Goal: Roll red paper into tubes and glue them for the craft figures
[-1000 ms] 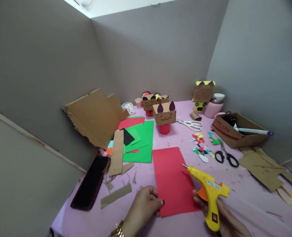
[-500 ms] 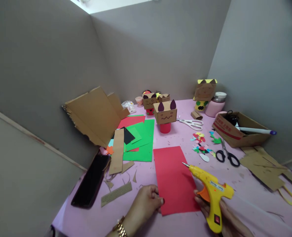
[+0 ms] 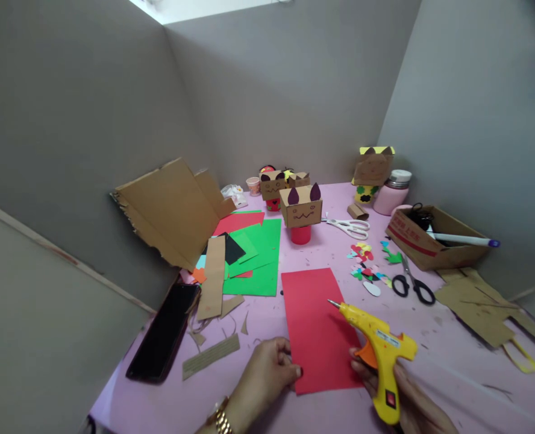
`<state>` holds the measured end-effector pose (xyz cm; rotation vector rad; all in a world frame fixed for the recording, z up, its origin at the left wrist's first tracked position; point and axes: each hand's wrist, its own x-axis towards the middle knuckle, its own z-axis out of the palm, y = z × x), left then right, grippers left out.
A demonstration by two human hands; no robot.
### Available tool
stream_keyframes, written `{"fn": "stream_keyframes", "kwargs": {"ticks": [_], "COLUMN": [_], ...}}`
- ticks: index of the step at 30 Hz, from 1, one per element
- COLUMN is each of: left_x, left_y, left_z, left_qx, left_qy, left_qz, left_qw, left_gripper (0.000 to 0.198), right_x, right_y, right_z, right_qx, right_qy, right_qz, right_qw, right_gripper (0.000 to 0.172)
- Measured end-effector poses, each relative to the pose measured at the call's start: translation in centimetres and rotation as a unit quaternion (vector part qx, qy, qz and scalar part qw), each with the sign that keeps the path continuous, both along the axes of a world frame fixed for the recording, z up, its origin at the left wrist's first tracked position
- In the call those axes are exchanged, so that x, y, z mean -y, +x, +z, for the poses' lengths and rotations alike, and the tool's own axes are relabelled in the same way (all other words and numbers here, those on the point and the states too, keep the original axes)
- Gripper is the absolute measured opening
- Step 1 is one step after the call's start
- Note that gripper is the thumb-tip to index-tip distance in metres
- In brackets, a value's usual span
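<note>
A sheet of red paper (image 3: 317,325) lies on the table in front of me. My left hand (image 3: 272,364) pinches its lower left edge, thumb on top and fingers curled at the side. My right hand (image 3: 405,386) is wrapped round a yellow glue gun (image 3: 380,337) with an orange trigger. The gun's metal nozzle points left above the paper, and fingertips of that hand reach the sheet's right edge. Beyond the paper stands a cardboard cat head (image 3: 300,206) with purple ears on a red base.
Left are green paper (image 3: 270,265), cardboard strips (image 3: 212,280), a phone (image 3: 164,331) and leaning cardboard (image 3: 168,208). Right are black scissors (image 3: 412,283), white scissors (image 3: 349,226), paper cutouts (image 3: 362,250), a cardboard box (image 3: 416,238), flat cardboard (image 3: 475,307) and a pink jar (image 3: 393,196).
The glue gun in my right hand has shifted slightly left over the red paper. My left hand keeps its pinch on the sheet's edge.
</note>
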<state>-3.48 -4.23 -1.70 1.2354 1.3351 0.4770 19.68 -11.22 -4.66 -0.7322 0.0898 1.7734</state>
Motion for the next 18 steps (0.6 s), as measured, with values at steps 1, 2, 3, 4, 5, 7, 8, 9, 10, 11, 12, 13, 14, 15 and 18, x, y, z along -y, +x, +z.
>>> {"fn": "stream_keyframes", "kwargs": {"ticks": [1, 2, 3, 4, 5, 7, 8, 9, 10, 11, 12, 13, 14, 15, 18], "left_x": [0.0, -0.1, -0.1, -0.1, -0.1, 0.0, 0.1, 0.2, 0.3, 0.3, 0.4, 0.5, 0.6, 0.7, 1.0], "left_y": [0.0, -0.1, -0.1, -0.1, -0.1, -0.1, -0.1, 0.0, 0.0, 0.1, 0.2, 0.3, 0.3, 0.4, 0.5], "left_z": [0.0, -0.1, -0.1, -0.1, -0.2, -0.2, -0.1, 0.0, 0.2, 0.4, 0.7, 1.0, 1.3, 1.5, 1.9], "left_qx": [0.001, 0.001, 0.001, 0.0, -0.002, -0.008, -0.014, -0.02, -0.027, -0.033, -0.04, -0.047, -0.055, -0.063, -0.095], "left_qy": [0.002, 0.003, 0.005, 0.007, 0.008, 0.013, 0.016, 0.022, 0.029, 0.037, 0.047, 0.057, 0.067, 0.077, 0.111], "left_qz": [0.0, -0.001, -0.002, -0.002, -0.002, -0.001, -0.002, -0.003, -0.005, -0.007, -0.009, -0.01, -0.012, -0.013, -0.021], "left_qw": [1.0, 1.0, 1.0, 1.0, 1.0, 1.0, 1.0, 1.0, 0.999, 0.999, 0.998, 0.997, 0.996, 0.995, 0.989], "left_gripper": [0.022, 0.023, 0.024, 0.025, 0.026, 0.027, 0.027, 0.027, 0.028, 0.028, 0.029, 0.03, 0.032, 0.035, 0.048], "right_x": [0.0, 0.0, 0.0, 0.1, 0.1, 0.1, 0.1, 0.0, 0.0, 0.0, 0.0, 0.0, 0.0, 0.0, 0.0], "right_y": [0.0, 0.1, 0.1, 0.1, 0.1, 0.1, 0.1, 0.1, 0.1, 0.1, 0.1, 0.2, 0.2, 0.2, 0.3], "right_z": [0.0, 0.0, 0.0, 0.0, 0.0, 0.0, 0.0, 0.0, -0.1, -0.1, -0.2, -0.2, -0.2, -0.2, 0.0], "right_qx": [-0.001, -0.002, -0.003, -0.002, -0.001, -0.002, -0.004, -0.005, -0.005, -0.004, -0.004, -0.004, -0.006, -0.01, -0.023], "right_qy": [-0.001, 0.001, 0.004, 0.007, 0.009, 0.01, 0.01, 0.009, 0.01, 0.011, 0.012, 0.013, 0.014, 0.014, 0.023], "right_qz": [0.001, 0.001, 0.001, 0.003, 0.006, 0.014, 0.018, 0.017, 0.015, 0.014, 0.013, 0.014, 0.014, 0.017, 0.014], "right_qw": [1.0, 1.0, 1.0, 1.0, 1.0, 1.0, 1.0, 1.0, 1.0, 1.0, 1.0, 1.0, 1.0, 1.0, 0.999], "right_gripper": [0.034, 0.034, 0.033, 0.033, 0.032, 0.031, 0.031, 0.031, 0.03, 0.03, 0.031, 0.031, 0.032, 0.032, 0.033]}}
